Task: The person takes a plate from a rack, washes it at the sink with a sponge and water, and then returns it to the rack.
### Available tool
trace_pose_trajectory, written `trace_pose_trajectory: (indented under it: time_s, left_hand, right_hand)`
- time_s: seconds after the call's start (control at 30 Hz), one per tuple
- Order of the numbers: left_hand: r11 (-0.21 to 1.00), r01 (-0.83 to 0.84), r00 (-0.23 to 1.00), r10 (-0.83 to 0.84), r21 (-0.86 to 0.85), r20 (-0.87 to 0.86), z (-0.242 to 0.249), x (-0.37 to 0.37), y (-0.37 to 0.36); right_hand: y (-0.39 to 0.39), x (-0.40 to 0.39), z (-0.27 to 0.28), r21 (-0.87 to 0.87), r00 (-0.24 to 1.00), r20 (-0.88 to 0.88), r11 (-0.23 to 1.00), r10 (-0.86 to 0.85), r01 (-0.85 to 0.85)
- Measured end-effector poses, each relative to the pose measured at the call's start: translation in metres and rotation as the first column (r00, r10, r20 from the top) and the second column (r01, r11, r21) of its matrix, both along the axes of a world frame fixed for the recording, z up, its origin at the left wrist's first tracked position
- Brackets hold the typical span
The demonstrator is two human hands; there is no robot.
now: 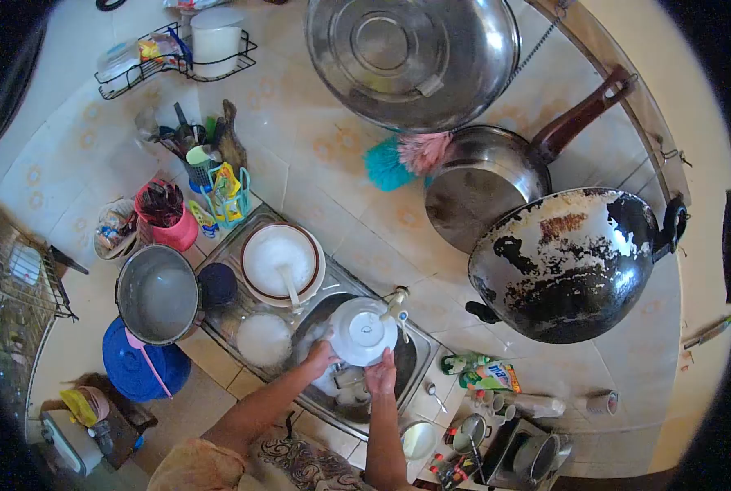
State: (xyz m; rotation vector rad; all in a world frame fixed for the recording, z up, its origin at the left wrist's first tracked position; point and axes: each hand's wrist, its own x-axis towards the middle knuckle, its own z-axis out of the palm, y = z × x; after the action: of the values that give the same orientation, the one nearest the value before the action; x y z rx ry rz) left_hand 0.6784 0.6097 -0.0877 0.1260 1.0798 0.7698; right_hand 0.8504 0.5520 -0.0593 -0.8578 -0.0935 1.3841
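Both hands hold a white plate (365, 331) over the sink basin (406, 364), its underside with a round foot ring facing up. My left hand (323, 357) grips the plate's lower left edge. At the lower right edge, my right hand (380, 376) has its fingers closed on the rim. The tap (398, 311) stands right beside the plate. Below the plate, suds and some dishes lie in the basin. On the drainboard to the left are a brown-rimmed plate (279, 260) full of foam, with a pale utensil in it, and a round foamy dish (264, 339).
A grey pot (159, 293) and a blue lid (146, 360) stand left of the sink. A blackened wok (566, 263), a saucepan (488, 184) and a large lid (414, 57) hang on the wall. Green bottles (488, 374) stand right of the sink.
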Motion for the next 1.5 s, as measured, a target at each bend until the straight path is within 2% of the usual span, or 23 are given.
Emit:
trace_pose_trajectory:
  time_s: [0.03, 0.07, 0.1, 0.13, 0.2, 0.27, 0.33, 0.4, 0.43, 0.5, 0.57, 0.7, 0.93, 1.03, 1.1, 1.13, 1.23, 1.3, 1.33, 1.37, 1.4, 1.43, 1.5]
  left_hand:
    - [1.000, -0.005, 1.000, 0.005, -0.004, 0.004, -0.035, 0.005, 0.003]
    - [0.995, -0.001, 1.000, -0.001, 0.096, 0.024, -0.090, 0.010, 0.006]
    - [0.980, 0.003, 0.999, -0.012, 0.198, 0.043, -0.092, 0.009, 0.009]
    - [0.981, 0.005, 0.999, -0.014, 0.195, 0.043, -0.093, 0.009, 0.011]
    - [0.995, -0.079, 0.995, 0.082, 0.056, -0.051, -0.100, 0.012, 0.016]
    - [0.997, -0.060, 0.998, 0.061, 0.052, -0.032, -0.113, 0.009, 0.015]
    - [0.997, -0.050, 0.999, 0.050, 0.052, -0.014, -0.110, 0.004, 0.016]
    - [0.979, 0.151, 0.963, -0.115, 0.135, -0.243, -0.063, -0.009, 0.016]
    - [0.979, 0.152, 0.962, -0.116, 0.134, -0.246, -0.044, -0.014, 0.016]
    - [0.970, 0.135, 0.989, -0.119, 0.202, -0.091, -0.025, -0.019, 0.012]
    - [0.975, 0.104, 0.993, -0.092, 0.195, -0.071, -0.010, -0.019, 0.009]
    - [0.960, 0.099, 0.995, -0.093, 0.260, -0.032, -0.007, -0.024, 0.011]
    - [0.967, 0.111, 0.993, -0.097, 0.230, -0.069, -0.005, -0.023, 0.017]
    - [0.975, 0.083, 0.993, -0.063, 0.204, -0.105, -0.027, -0.008, 0.023]
    - [0.966, 0.111, 0.987, -0.080, 0.232, -0.136, -0.043, 0.005, 0.025]
    - [0.967, 0.109, 0.988, -0.080, 0.231, -0.130, -0.041, 0.012, 0.026]
    - [0.939, 0.194, 0.968, -0.136, 0.284, -0.211, -0.023, 0.040, 0.037]
    - [0.867, 0.376, 0.881, -0.225, 0.328, -0.416, -0.002, 0.048, 0.043]
    - [0.755, 0.442, 0.825, -0.130, 0.484, -0.550, -0.020, 0.058, 0.047]
    - [0.757, 0.434, 0.830, -0.124, 0.489, -0.544, -0.038, 0.069, 0.051]
    - [0.727, 0.503, 0.752, -0.103, 0.467, -0.651, -0.039, 0.077, 0.054]
    - [0.698, 0.569, 0.663, -0.078, 0.434, -0.745, -0.038, 0.085, 0.055]
    - [0.686, 0.596, 0.655, -0.113, 0.418, -0.748, -0.018, 0.089, 0.063]
  right_hand:
    - [-0.005, 0.002, -0.004, -0.045, 1.000, -0.001, 0.999, -0.011, 0.011]
    - [-0.008, 0.004, -0.007, -0.090, 1.000, -0.003, 0.996, -0.025, 0.025]
    - [-0.010, 0.003, -0.002, -0.092, 1.000, -0.001, 0.995, -0.025, 0.025]
    - [-0.013, 0.002, 0.005, -0.057, 0.999, -0.003, 0.998, 0.035, -0.035]
    - [-0.017, 0.002, 0.013, -0.024, 0.996, -0.003, 0.996, 0.087, -0.087]
    - [-0.017, 0.001, 0.017, -0.065, 0.996, 0.010, 0.994, 0.090, -0.089]
    - [-0.013, -0.001, 0.018, -0.050, 0.997, 0.002, 0.996, 0.075, -0.075]
    - [-0.008, -0.001, 0.014, -0.035, 0.998, -0.008, 0.998, 0.061, -0.061]
    - [-0.003, 0.000, 0.008, -0.023, 0.999, -0.011, 0.999, 0.039, -0.039]
    - [0.005, 0.003, -0.009, -0.017, 1.000, -0.017, 1.000, 0.015, -0.016]
    - [0.018, 0.007, -0.020, 0.036, 0.998, -0.070, 0.999, 0.008, -0.006]
    - [0.033, 0.002, -0.001, 0.079, 0.992, -0.108, 0.995, 0.067, -0.059]
    - [0.032, 0.003, -0.003, 0.069, 0.990, -0.125, 0.996, 0.063, -0.055]
    - [0.018, 0.007, 0.004, 0.032, 0.996, -0.092, 0.999, 0.023, -0.020]
    - [0.001, 0.007, 0.018, 0.097, 0.999, -0.022, 0.994, -0.038, 0.040]
    - [-0.010, 0.009, 0.019, 0.068, 0.995, 0.036, 0.994, -0.094, 0.091]
    - [-0.038, 0.026, 0.021, 0.034, 0.980, 0.092, 0.985, -0.174, 0.172]
    - [-0.056, 0.031, 0.017, 0.008, 0.969, 0.110, 0.975, -0.219, 0.220]
    - [-0.065, 0.035, 0.016, 0.009, 0.964, 0.104, 0.969, -0.245, 0.246]
    - [-0.068, 0.039, 0.014, 0.012, 0.958, 0.096, 0.963, -0.269, 0.269]
    - [-0.061, 0.019, 0.058, -0.066, 0.933, 0.151, 0.938, -0.327, 0.340]
    - [-0.065, 0.019, 0.059, -0.066, 0.931, 0.158, 0.938, -0.327, 0.341]
    - [-0.068, 0.022, 0.057, -0.001, 0.919, 0.193, 0.937, -0.344, 0.350]
